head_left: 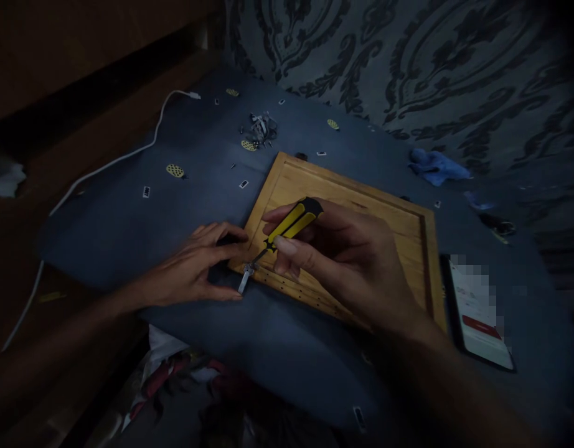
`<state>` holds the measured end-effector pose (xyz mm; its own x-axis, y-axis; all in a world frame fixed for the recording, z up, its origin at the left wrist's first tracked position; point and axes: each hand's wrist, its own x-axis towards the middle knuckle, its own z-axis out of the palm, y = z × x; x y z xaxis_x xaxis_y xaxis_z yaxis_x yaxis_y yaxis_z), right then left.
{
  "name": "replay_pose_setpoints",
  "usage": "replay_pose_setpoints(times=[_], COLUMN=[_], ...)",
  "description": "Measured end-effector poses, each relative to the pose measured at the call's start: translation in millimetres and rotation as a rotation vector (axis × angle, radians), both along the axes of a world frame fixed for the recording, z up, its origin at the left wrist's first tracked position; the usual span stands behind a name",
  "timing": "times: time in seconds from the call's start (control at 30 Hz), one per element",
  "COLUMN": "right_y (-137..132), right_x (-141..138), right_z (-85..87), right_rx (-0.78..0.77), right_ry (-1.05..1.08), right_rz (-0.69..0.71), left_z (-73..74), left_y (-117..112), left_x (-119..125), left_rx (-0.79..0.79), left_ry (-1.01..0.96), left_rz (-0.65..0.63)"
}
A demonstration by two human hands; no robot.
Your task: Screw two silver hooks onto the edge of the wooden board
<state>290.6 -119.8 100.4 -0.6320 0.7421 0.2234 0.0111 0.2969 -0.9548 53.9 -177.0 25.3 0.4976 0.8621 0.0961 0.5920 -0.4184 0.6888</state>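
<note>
My right hand [343, 261] is closed round a yellow and black screwdriver [291, 223], its tip pointing down at a small metal bracket [246, 277] on the near left corner of a wooden board [362, 205]. My left hand [198, 264] rests on the blue cloth beside that corner, thumb and fingers pinched at the bracket and the board's edge. A row of small holes runs along the board's near edge.
A blue cloth [184, 205] covers the surface. A pile of small metal parts [261, 130], yellow perforated discs [175, 170] and tiny chips lie scattered at the back. A white cable [128, 152] runs at left. A phone [480, 314] lies right of the board, a blue rag [436, 165] behind.
</note>
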Motion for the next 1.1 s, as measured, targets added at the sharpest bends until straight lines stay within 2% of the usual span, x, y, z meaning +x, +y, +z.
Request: replay_pose_setpoints(times=[0.23, 0.43, 0.63, 0.77, 0.9, 1.1], right_y=[-4, -2, -8, -10, -10, -5], right_x=[-1, 0, -3, -1, 1, 0], right_z=[0.8, 4.4, -5.5, -6.0, -5.6, -14.6], right_rx=[0.020, -0.016, 0.161, 0.329, 0.291, 0.254], right_ry=[-0.045, -0.019, -0.032, -0.040, -0.060, -0.043], right_rz=[-0.081, 0.023, -0.198, -0.348, -0.317, -0.233], left_z=[0.1, -3.0, -0.6, -0.9, -3.5, -4.5], left_y=[-1, -1, -3, -4, -4, -2], left_x=[1, 1, 1, 1, 1, -1], left_rx=[0.033, 0.056, 0.051, 0.071, 0.087, 0.104], left_ry=[0.022, 0.020, 0.030, 0.004, 0.001, 0.009], left_rz=[0.002, -0.003, -0.005, -0.010, -0.008, -0.022])
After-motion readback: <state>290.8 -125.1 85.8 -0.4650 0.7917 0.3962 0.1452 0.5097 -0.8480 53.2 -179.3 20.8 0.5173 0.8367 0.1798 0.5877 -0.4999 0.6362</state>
